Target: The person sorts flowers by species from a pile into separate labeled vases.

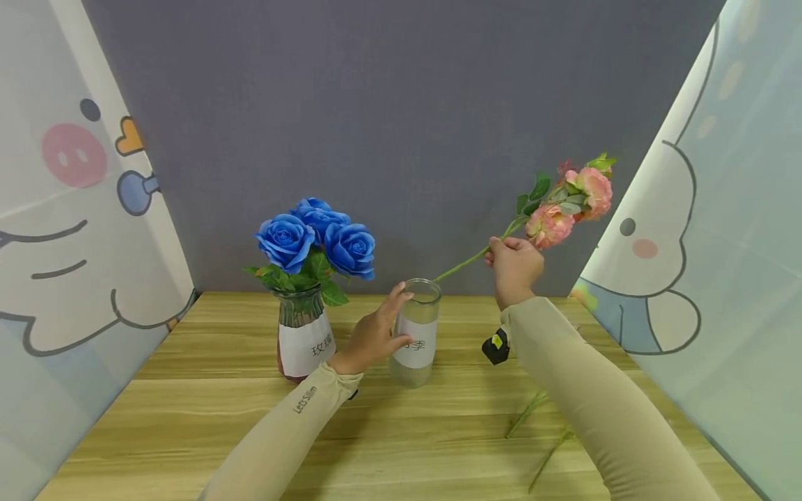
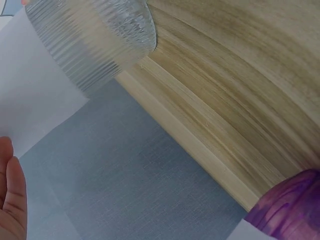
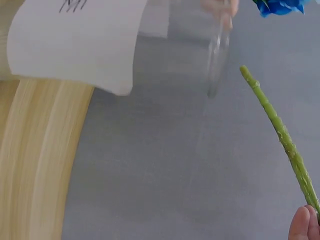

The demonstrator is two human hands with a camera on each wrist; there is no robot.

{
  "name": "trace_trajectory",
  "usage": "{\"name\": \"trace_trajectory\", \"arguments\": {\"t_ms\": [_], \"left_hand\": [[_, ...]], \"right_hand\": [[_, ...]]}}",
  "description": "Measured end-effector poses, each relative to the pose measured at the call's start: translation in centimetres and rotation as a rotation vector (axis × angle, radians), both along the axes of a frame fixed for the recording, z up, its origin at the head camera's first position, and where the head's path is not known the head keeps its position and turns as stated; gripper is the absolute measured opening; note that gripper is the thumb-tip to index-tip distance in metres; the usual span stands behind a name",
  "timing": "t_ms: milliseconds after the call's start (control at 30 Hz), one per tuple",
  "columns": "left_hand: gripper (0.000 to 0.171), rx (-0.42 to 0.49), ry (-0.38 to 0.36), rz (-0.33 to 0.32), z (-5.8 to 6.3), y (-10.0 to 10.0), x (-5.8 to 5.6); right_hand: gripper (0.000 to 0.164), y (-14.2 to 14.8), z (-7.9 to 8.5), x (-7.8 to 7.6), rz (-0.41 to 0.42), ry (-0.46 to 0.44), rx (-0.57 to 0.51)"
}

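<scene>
My left hand (image 1: 372, 334) holds a clear glass vase (image 1: 413, 376) from its left side, thumb across the front and fingertips near the rim. The vase stands upright on the table, wrapped in a white paper label (image 2: 35, 85) with black characters. To its right, my right hand (image 1: 516, 268) pinches the green stem (image 3: 280, 130) of a spray of pink flowers (image 1: 594, 191). Blossoms point up and right. The bare stem end tilts down toward the vase mouth, just short of the rim (image 3: 216, 75) in the right wrist view.
Left of the hands, a second labelled vase (image 1: 303, 344) with a reddish-purple base bears several blue roses (image 1: 285, 240). Two green stems (image 1: 525, 416) lie on the wooden table (image 1: 188, 417), partly under my right sleeve. A grey panel (image 1: 401, 139) stands behind; cartoon-printed curtains flank both sides.
</scene>
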State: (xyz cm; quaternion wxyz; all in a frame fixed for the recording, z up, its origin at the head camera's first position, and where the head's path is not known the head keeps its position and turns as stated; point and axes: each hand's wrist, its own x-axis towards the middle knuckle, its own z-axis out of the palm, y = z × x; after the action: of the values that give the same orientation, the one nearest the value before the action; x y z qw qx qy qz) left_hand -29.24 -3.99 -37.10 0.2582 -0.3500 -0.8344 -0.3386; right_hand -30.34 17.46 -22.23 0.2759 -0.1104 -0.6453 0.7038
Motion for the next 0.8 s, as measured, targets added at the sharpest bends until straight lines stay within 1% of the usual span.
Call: {"name": "trace_trajectory", "arguments": {"t_ms": [133,267,400,533,667,800], "left_hand": [[0.076,-0.002,0.0,-0.009,0.1,0.0,0.1],[0.076,-0.007,-0.005,-0.002,0.2,0.0,0.2],[0.076,-0.008,-0.019,0.002,0.4,-0.1,0.3],[0.077,0.006,-0.012,-0.007,0.5,0.0,0.4],[0.077,0.009,-0.012,-0.015,0.4,0.0,0.5],[0.075,0.001,-0.032,-0.015,0.4,0.0,0.5]], "right_hand": [[0.012,-0.9,-0.2,0.0,0.005,-0.003,0.01],[0.011,-1.8,-0.2,0.0,0.015,0.012,0.019],[0.009,-2.6,-0.3,-0.1,0.013,0.004,0.051],[0.014,-3.2,-0.5,0.0,-0.022,-0.006,0.128],[0.014,-3.4,-1.0,0.0,-0.047,-0.002,0.199],[0.016,-3.6,-1.6,-0.1,-0.041,-0.007,0.263]]}}
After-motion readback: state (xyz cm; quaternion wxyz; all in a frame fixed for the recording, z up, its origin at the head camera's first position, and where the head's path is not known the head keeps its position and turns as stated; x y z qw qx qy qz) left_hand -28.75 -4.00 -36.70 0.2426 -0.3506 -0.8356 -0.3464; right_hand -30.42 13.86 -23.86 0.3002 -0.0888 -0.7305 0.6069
